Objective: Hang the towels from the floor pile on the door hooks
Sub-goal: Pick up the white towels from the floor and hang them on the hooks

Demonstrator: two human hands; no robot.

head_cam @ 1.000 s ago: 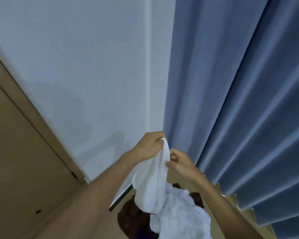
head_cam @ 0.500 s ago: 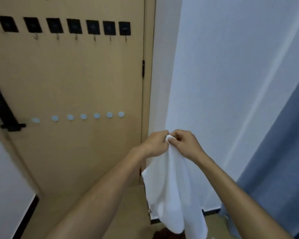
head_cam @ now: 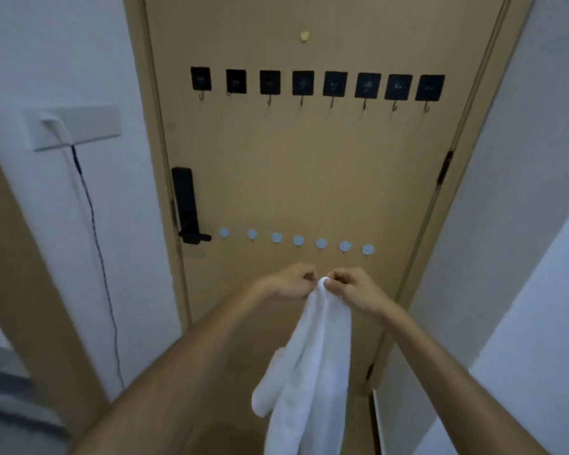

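While both hands pinch one white terry-cloth towel [head_cam: 309, 366] by its top edge, every hook on the door is bare.

Held between the left hand [head_cam: 291, 282] and the right hand [head_cam: 352, 289], whose thumbs and fingertips are pressed together on a small bunched fold at the top, the towel hangs straight down in front of the lower part of the tan wooden door [head_cam: 309, 178], well below the row of eight black square adhesive hooks [head_cam: 316, 84]. None of those hooks carries anything, so by my judgement no towel is hung yet and this is the first one in hand. Lifting it to a hook is still to do, as is the rest of the floor pile, which is out of view here.
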